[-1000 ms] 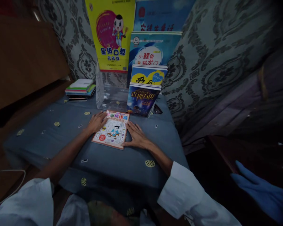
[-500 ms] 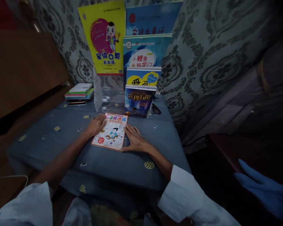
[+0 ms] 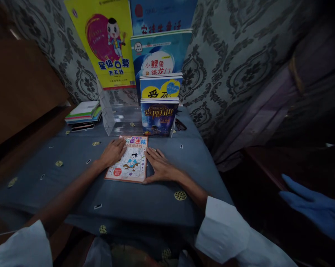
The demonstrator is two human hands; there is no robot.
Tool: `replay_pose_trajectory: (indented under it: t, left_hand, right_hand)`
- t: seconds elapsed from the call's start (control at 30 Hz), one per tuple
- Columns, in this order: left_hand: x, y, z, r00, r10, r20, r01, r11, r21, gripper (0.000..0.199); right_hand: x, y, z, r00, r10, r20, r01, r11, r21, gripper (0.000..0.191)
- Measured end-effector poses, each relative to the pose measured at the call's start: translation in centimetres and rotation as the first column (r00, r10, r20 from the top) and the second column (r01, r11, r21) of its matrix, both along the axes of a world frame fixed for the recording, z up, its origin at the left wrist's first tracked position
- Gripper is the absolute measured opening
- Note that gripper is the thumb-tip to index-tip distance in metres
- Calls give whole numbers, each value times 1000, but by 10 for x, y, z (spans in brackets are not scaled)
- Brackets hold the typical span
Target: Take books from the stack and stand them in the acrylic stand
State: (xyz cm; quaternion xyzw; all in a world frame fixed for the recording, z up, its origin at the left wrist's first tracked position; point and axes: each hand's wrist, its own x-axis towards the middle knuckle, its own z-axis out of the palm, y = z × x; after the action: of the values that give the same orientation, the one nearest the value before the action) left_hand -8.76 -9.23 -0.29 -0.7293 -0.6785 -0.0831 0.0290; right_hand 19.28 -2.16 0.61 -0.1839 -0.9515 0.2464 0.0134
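A thin picture book (image 3: pixel 134 159) with a white, orange-edged cover lies flat on the cloth-covered table, its cartoon figure facing up. My left hand (image 3: pixel 113 152) rests flat over its upper left edge and hides part of the title. Along the right edge lies my right hand (image 3: pixel 162 167), fingers stretched out and thumb apart near the lower right corner. Neither hand is closed around the book. Just behind it stands a clear acrylic book stand (image 3: pixel 122 129). A dark blue book (image 3: pixel 158 118) sits at the front of the stand's right side.
Taller books rise behind, among them a yellow workbook (image 3: pixel 111 48) and a teal book (image 3: pixel 156 55). A stack of books (image 3: pixel 84 114) lies at the left back. Dark glasses (image 3: pixel 180 125) are right of the stand. A blue glove-like shape (image 3: pixel 314 207) shows at far right.
The view has shifted closer, so the stand's books appear larger and farther left. My left hand covers slightly more of the title. The book and my right hand stay together much as before.
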Motion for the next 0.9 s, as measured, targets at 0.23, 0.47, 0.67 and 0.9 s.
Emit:
replay_pose_trajectory:
  t: [0.23, 0.47, 0.67, 0.9]
  left_hand:
    - [41, 26, -1, 974, -227, 11, 227, 972, -57, 59]
    - [64, 50, 15, 953, -303, -1, 303, 952, -42, 54]
    - [56, 50, 20, 968, -247, 48, 249, 968, -28, 51]
    - [9, 30, 11, 987, -116, 115, 117, 993, 1, 53]
  right_hand:
    - [0, 0, 2, 1000, -5, 12, 5, 1000, -18, 135]
    - [-1, -1, 1, 1000, -15, 22, 15, 1000, -5, 137]
    - [2, 0, 0, 1000, -2, -7, 2, 1000, 3, 130]
    - [3, 1, -5, 1000, -9, -8, 9, 1000, 3, 132]
